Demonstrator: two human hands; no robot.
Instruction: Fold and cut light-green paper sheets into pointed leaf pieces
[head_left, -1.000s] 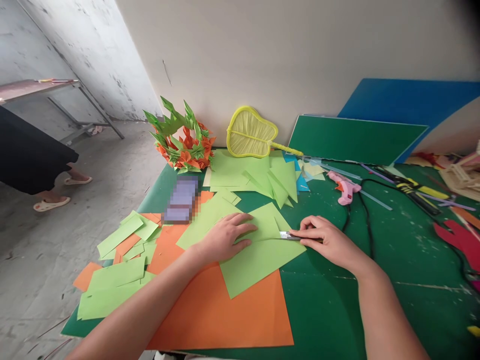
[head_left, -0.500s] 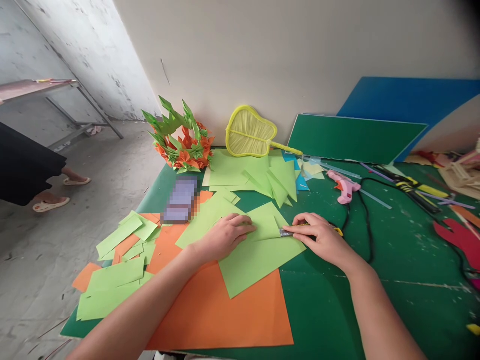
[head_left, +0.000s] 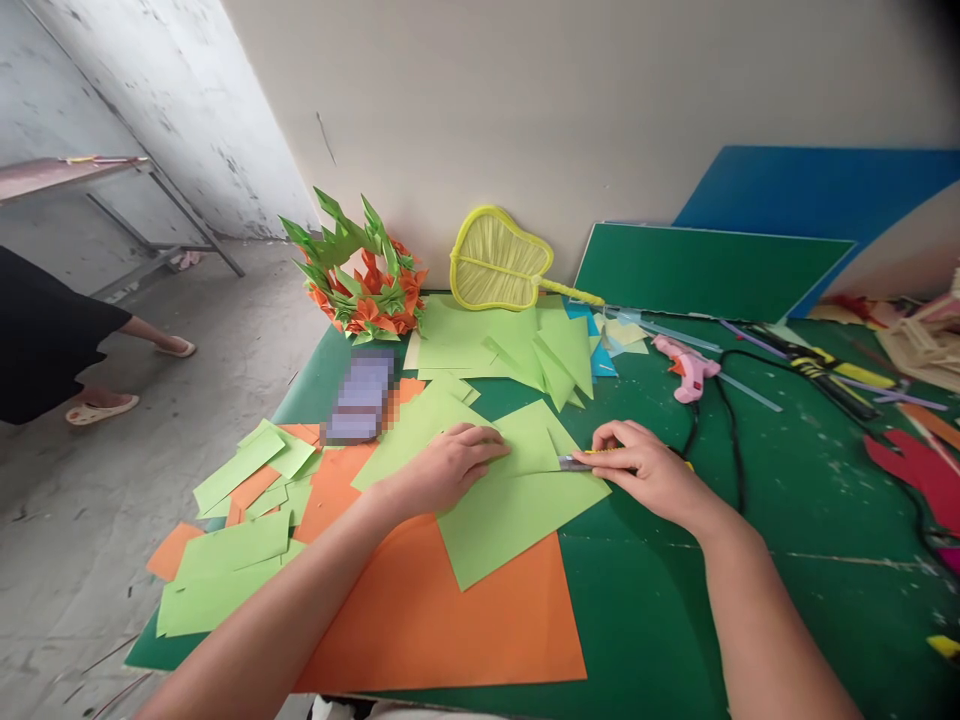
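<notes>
My left hand (head_left: 444,468) presses down on a folded light green paper sheet (head_left: 517,505), fingers curled over its upper part. My right hand (head_left: 646,470) is closed round a yellow utility knife (head_left: 592,460), whose metal blade tip lies at the sheet's right edge along the fold. The green sheet rests partly on a large orange sheet (head_left: 442,625), and both lie on the green table (head_left: 787,520).
Cut green and orange paper pieces (head_left: 236,520) litter the table's left. An origami wreath (head_left: 360,285), a yellow fan (head_left: 499,265), a pink glue gun (head_left: 686,368) with black cable and green and blue boards sit at the back. A person's legs (head_left: 97,380) stand on the floor at left.
My right hand has turned slightly, so the knife's yellow handle now shows, and the blade has edged left along the fold. My left hand's fingers have curled in. The person at left stepped.
</notes>
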